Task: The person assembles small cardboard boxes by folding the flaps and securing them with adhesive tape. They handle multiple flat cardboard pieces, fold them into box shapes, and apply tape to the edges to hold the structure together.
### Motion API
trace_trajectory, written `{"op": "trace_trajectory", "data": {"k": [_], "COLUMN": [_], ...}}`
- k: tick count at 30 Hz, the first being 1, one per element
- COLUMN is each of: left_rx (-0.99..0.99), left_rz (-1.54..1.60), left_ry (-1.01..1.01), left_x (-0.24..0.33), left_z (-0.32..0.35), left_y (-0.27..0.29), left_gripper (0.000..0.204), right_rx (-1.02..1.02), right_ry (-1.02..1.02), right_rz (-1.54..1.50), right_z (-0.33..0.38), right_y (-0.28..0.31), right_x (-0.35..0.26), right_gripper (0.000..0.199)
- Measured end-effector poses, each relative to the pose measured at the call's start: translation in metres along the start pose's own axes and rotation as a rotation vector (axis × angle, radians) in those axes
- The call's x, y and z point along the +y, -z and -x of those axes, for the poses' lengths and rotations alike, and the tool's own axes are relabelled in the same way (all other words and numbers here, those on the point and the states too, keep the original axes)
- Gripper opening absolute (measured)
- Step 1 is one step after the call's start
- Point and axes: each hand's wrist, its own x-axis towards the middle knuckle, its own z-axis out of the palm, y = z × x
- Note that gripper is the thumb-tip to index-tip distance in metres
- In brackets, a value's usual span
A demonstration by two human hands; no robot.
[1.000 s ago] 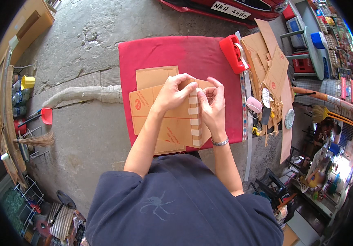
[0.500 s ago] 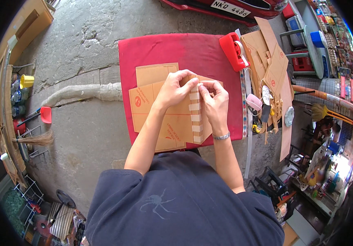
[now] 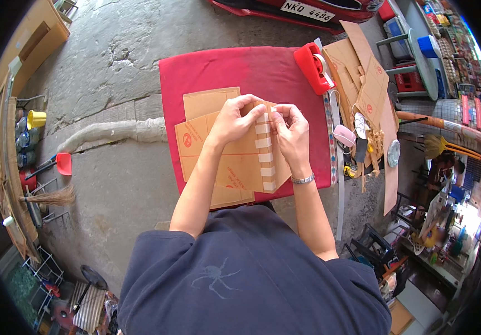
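Both hands' fingers pinch the folded cardboard piece at its far edge (flat on the red table).

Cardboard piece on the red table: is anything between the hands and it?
Nothing visible. The left hand and right hand already rest on the cardboard piece, pinching its taped seam. The tape dispenser sits clear, up-right.
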Motion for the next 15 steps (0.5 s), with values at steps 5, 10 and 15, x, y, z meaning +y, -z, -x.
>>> {"op": "trace_trajectory", "data": {"k": [5, 10, 15], "left_rx": [0.008, 0.017, 0.031], "left_rz": [0.017, -0.036, -0.025], "left_ry": [-0.022, -0.012, -0.033], "left_x": [-0.003, -0.004, -0.007], "left_z": [0.000, 0.000, -0.002], "left_y": [-0.002, -0.002, -0.002], "left_gripper": [0.015, 0.016, 0.015], "right_rx": [-0.013, -0.026, -0.093], "right_ry": [0.141, 0.152, 0.242], "right_rz": [0.160, 0.262, 0.325], "right_z": [-0.001, -0.006, -0.006], "right_y": [0.001, -0.002, -0.009], "right_x": [-0.003, 0.001, 0.012], "right_gripper": [0.015, 0.011, 0.009]}}
